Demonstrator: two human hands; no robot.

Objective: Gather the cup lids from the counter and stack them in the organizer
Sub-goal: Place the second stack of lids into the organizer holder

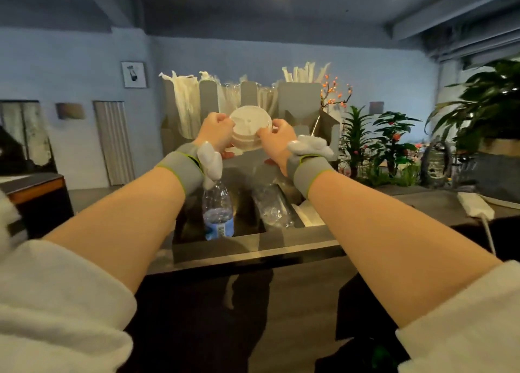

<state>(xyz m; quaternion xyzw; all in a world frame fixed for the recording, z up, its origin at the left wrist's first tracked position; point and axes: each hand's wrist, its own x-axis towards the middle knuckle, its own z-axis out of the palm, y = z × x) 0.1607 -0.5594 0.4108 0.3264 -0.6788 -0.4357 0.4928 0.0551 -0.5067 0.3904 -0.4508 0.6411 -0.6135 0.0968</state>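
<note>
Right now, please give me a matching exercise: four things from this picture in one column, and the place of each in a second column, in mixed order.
Things
1. stack of lids
2. water bottle
3. wrapped straws
4. white power strip

Places
A. on the counter at the far right
B. standing in the tall back slots of the grey organizer
C. held between the left hand and the right hand
D. below the left wrist, in front of the organizer

Pairs: 1-C, 2-D, 3-B, 4-A
</note>
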